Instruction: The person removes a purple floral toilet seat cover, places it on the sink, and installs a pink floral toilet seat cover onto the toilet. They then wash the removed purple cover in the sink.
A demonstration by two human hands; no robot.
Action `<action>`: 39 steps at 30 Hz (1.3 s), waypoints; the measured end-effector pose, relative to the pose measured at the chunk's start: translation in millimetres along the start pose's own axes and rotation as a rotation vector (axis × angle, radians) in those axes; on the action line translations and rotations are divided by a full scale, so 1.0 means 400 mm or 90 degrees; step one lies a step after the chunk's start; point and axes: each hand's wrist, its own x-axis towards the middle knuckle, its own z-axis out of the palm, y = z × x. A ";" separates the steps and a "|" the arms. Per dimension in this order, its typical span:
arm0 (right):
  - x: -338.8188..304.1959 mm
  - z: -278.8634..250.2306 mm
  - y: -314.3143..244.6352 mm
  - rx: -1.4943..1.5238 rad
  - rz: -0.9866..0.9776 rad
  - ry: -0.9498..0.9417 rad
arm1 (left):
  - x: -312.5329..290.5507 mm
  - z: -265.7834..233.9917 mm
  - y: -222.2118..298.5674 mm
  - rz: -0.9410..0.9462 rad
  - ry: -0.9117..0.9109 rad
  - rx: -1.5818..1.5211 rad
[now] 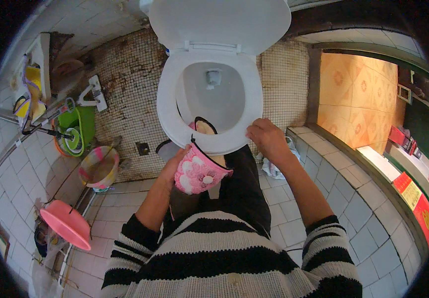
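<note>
My left hand (172,165) is closed on a plush pink toilet seat cover (198,175) with a white flower pattern and a black zip edge. Most of the cover hangs at the front of the white toilet seat (171,92). Another part, with a beige inner side, shows through the seat's opening at the front. My right hand (269,141) grips the seat's front right rim with curled fingers. Behind the seat, the white lid (219,25) stands raised. The underside of the cover is hidden.
At left stand a green mop bucket (86,124), a colourful basin (100,166) and a pink basin (68,224). A white squeegee-like head (95,93) leans by the wall. A low tiled wall (346,171) runs along the right, beside a plastic bag (273,169).
</note>
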 end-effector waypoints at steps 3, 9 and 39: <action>0.023 -0.008 -0.016 -0.046 -0.003 -0.076 | 0.059 -0.127 -0.101 0.159 -0.116 0.230; 0.047 0.013 -0.027 -0.250 -0.075 -0.248 | 0.044 -0.087 -0.093 0.312 -0.171 0.568; 0.076 -0.007 -0.007 -0.244 -0.258 -0.274 | -0.002 0.016 -0.010 -0.079 0.034 -0.210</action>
